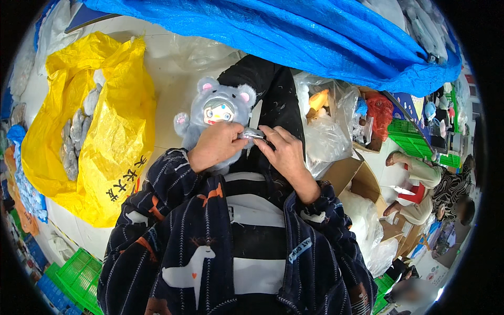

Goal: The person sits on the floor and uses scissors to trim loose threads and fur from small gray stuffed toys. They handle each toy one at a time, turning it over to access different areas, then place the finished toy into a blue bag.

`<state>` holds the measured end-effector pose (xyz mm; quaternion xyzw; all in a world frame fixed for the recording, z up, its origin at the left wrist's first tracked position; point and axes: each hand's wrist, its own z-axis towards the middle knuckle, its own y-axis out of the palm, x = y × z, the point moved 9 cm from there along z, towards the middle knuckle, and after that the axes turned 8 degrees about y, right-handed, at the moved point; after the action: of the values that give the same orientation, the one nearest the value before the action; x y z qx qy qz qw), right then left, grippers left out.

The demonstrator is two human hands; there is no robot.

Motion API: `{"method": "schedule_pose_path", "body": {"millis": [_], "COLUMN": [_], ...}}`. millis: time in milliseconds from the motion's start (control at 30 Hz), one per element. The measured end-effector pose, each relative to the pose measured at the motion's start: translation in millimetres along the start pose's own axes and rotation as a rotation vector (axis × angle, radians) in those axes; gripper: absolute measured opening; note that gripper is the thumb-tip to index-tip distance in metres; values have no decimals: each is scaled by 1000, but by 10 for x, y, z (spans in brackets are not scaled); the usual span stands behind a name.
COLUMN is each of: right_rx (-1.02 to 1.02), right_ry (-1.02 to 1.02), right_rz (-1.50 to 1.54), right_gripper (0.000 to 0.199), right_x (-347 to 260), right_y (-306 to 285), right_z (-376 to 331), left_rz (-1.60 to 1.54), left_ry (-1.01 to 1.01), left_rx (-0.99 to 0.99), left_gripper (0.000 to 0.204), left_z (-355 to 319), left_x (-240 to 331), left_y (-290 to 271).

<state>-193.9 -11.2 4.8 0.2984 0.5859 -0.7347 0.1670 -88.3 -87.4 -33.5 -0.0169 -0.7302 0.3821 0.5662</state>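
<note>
A grey-blue plush bear doll with pink inner ears and a doll face lies face up on my lap, one paw raised at its left. My left hand rests across the doll's body below the face, thumb and fingers closed in a pinch at its right side. From there, a small grey shiny piece reaches to my right hand, whose thumb and forefinger close on its other end. Whether it is a tool or part of the doll, I cannot tell. My palms and the doll's lower body are partly hidden.
To the left stands an open yellow sack holding several grey plush pieces. A blue tarp sheet spans the far side. At right are clear plastic bags, a cardboard box and green crates. Other people sit farther right.
</note>
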Motion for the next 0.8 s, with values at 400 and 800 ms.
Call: {"method": "schedule_pose_path", "body": {"millis": [400,800], "right_rx": [-19,-126], "right_ry": [-125,-213], "right_rz": [-65,-97], "right_gripper": [26,26], "right_x": [-122,-258], "right_y": [17,83], "right_z": [49,128], "left_rz": [60,-11], "left_ry": [7,38], "left_rx": [-16,34], "left_gripper": [21,21], "left_z": [-4,-33], "left_x": [26,-54], "left_y": [-1,28]}}
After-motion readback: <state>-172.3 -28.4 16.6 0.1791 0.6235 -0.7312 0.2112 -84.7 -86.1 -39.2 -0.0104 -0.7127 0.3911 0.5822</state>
